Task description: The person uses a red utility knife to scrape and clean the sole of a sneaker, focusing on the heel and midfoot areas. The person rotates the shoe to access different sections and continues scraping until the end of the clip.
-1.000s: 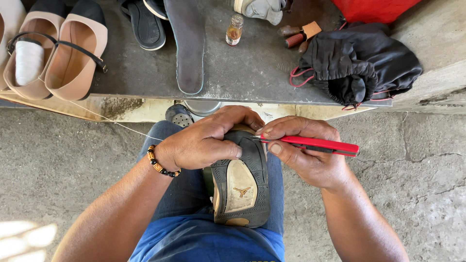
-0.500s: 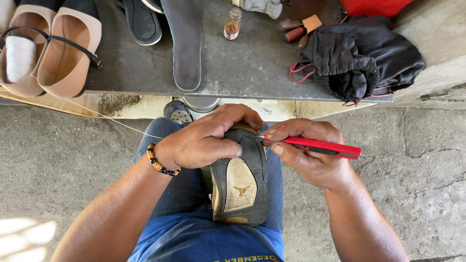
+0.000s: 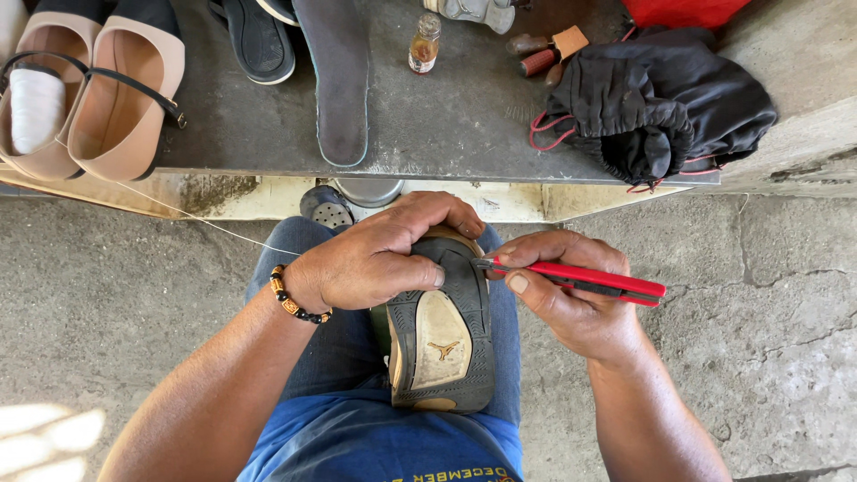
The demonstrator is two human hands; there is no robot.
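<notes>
A dark sneaker (image 3: 442,339) lies sole-up on my lap, its tan sole patch facing the camera. My left hand (image 3: 379,254), with a beaded bracelet at the wrist, is clamped over the toe end of the shoe. My right hand (image 3: 567,299) grips red-handled pliers (image 3: 585,278) whose tip meets the sole's right edge near the toe. A thin white thread (image 3: 192,217) runs from the shoe area up left to a white spool (image 3: 36,109).
A dark bench top (image 3: 446,125) carries beige flat shoes (image 3: 120,98), a grey insole (image 3: 335,80), a black sandal (image 3: 259,40), a small glue bottle (image 3: 424,43), a black drawstring bag (image 3: 656,103) and small tools (image 3: 544,54). Concrete floor lies to both sides.
Both hands and the shoe keep nearly the same hold. The pliers have shifted slightly at the sole's edge, and the view has drifted a little.
</notes>
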